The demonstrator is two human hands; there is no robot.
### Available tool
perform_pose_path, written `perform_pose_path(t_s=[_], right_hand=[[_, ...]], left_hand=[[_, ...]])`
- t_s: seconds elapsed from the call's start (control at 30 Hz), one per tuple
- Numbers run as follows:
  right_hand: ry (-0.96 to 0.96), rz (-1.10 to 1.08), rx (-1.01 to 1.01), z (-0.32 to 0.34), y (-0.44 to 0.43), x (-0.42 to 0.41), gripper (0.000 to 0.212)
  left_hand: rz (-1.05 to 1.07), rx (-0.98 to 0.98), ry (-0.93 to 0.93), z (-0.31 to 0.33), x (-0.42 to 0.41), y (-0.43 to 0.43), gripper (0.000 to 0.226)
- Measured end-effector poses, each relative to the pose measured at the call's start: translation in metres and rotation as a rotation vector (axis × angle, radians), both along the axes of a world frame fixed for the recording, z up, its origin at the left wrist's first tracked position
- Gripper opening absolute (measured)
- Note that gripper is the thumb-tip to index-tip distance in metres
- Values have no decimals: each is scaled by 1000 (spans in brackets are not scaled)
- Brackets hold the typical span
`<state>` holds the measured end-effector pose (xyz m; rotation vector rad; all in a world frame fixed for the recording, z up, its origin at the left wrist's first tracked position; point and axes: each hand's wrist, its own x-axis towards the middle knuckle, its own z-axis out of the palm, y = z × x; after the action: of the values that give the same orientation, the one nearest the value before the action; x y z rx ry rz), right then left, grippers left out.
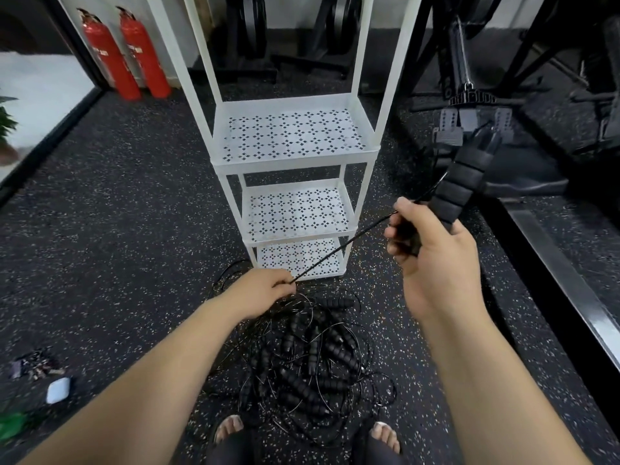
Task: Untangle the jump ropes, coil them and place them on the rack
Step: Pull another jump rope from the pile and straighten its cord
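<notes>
Jump ropes (pixel 312 360) lie in a black tangle on the speckled floor at 6 o'clock, just ahead of our toes. At 3 o'clock our right hand (pixel 432 260) clenches one ribbed foam handle (pixel 463 182), which tilts toward 1 o'clock. A thin cord (pixel 335 255) runs taut from that hand down to our left hand (pixel 265 292), which pinches it near centre. The white rack (pixel 295 135) stands at 12 o'clock, and two red fire extinguishers (pixel 124 52) stand at 10 o'clock.

Speckled black floor (pixel 100 213), two red fire extinguishers (pixel 104 58) by a pale wall (pixel 100 3), seemingly gym machines (pixel 463 35) behind.
</notes>
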<state>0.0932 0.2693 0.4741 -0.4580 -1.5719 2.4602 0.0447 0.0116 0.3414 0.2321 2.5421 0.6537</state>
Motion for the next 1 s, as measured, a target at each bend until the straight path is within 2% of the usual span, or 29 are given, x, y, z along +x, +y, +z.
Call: perform_pose_path(t_s=[0.1, 0.2, 0.3, 0.53, 0.7, 0.8, 0.9, 1.0], right_hand=[[-2, 16, -41, -6, 2, -1, 9], [-43, 48, -40, -15, 0, -3, 23], [-123, 101, -1, -27, -7, -3, 26], [-272, 240, 77, -42, -29, 5, 20], [-255, 244, 108, -44, -42, 9, 14], [-199, 217, 55, -41, -47, 10, 9], [-142, 170, 85, -39, -48, 9, 6], [-118, 157, 112, -37, -48, 7, 7]], left_hand=[[5, 8, 61, 3, -6, 0, 24], [6, 25, 87, 7, -9, 3, 25], [-9, 38, 120, 19, -12, 8, 26], [-57, 168, 305, 62, -3, 29, 30], [-108, 255, 419, 91, 11, 39, 23], [-129, 284, 431, 96, 18, 40, 18], [-162, 294, 422, 97, 21, 40, 17], [-96, 348, 301, 92, 19, 40, 22]])
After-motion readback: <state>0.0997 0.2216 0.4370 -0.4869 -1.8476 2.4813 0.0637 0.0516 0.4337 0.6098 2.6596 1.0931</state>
